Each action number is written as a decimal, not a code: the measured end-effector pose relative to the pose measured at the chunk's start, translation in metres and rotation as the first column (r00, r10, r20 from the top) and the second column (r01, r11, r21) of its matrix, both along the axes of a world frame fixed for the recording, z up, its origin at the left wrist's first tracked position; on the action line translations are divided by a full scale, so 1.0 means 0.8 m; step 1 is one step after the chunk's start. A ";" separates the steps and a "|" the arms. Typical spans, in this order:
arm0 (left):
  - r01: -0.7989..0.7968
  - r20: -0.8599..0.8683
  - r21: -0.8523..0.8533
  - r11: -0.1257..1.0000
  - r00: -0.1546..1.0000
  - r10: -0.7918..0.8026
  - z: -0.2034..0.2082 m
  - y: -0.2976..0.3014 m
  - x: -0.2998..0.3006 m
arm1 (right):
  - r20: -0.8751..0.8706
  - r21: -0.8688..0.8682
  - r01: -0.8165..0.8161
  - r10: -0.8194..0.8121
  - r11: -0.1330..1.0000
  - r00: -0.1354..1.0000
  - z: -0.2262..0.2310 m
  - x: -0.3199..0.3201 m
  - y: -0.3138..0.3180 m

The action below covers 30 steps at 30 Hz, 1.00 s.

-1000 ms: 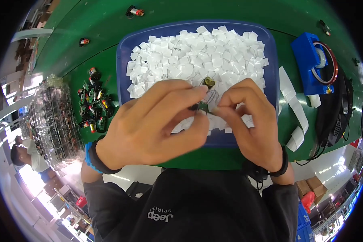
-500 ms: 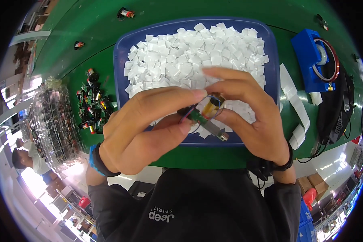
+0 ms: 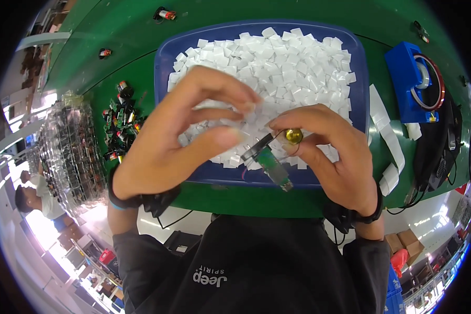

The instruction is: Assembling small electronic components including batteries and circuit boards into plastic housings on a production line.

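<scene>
My right hand (image 3: pixel 340 154) pinches a small cylindrical battery (image 3: pixel 294 136) between thumb and fingers, its shiny gold end showing. From it, by thin wires, hangs a green circuit board (image 3: pixel 268 160) with a black part at one end and a metal plug at the other. My left hand (image 3: pixel 165 144) is raised beside the board, fingers apart and slightly blurred, with nothing visible in it. Both hands are over a blue plastic tub (image 3: pixel 365 104) heaped with small white square pieces (image 3: pixel 277 63).
A pile of similar battery-and-board assemblies (image 3: pixel 123 123) lies left of the tub on the green table (image 3: pixel 235 201). Single ones lie farther back. On the right stand a blue tape dispenser (image 3: pixel 400 78), a white strip (image 3: pixel 387 131) and a black bag-like item (image 3: pixel 437 152). Bubble wrap (image 3: pixel 70 152) sits far left.
My left hand has let go of the board and moved up and left, its fingers spreading. The battery has turned end-on in my right hand, and the board now dangles lower.
</scene>
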<state>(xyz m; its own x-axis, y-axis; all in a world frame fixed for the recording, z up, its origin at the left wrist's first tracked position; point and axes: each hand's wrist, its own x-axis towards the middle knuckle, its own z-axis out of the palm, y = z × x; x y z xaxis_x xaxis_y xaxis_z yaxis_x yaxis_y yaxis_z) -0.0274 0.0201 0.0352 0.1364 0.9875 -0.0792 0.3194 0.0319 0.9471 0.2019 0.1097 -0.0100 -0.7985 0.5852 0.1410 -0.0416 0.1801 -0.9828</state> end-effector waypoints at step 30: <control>-0.061 -0.374 -0.286 0.956 0.926 -0.053 0.006 -0.012 0.043 | 0.042 0.368 0.032 -0.051 0.929 0.998 -0.001 -0.004 -0.005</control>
<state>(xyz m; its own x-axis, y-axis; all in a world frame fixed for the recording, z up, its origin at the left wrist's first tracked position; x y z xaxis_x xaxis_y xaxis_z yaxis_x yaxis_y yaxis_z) 0.0069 0.0107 0.0401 0.0369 0.9143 -0.4033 0.6470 0.2858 0.7070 0.1989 0.1058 -0.0104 -0.7864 0.5329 0.3124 0.0212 0.5287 -0.8485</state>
